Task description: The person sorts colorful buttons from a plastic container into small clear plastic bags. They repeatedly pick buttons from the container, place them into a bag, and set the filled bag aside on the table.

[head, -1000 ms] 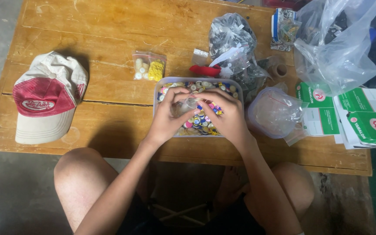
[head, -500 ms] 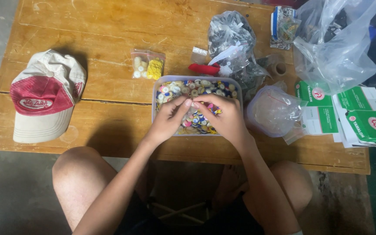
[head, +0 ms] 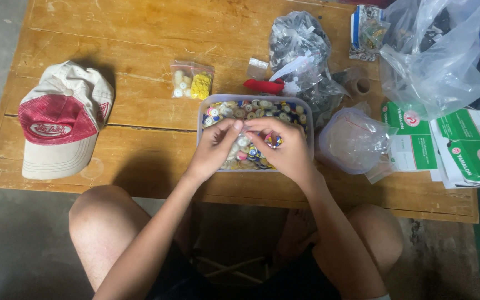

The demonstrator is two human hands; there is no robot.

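A clear rectangular plastic tub (head: 305, 109) full of small coloured buttons (head: 262, 108) sits on the wooden table (head: 140, 39) in front of me. My left hand (head: 213, 147) and my right hand (head: 285, 145) are both over the tub, fingertips meeting near its middle. They pinch something small between them, apparently a button; it is too small to make out clearly. The hands hide much of the tub's near half.
A red and white cap (head: 62, 123) lies at the left. A small bag of pale and yellow buttons (head: 191, 80) lies behind the tub. Plastic bags (head: 301, 44), a clear bag (head: 354, 139), and green and white boxes (head: 465, 147) crowd the right side.
My hands have drawn closer together over the tub, and the fingertips now meet near its middle. Nothing else on the table moved.
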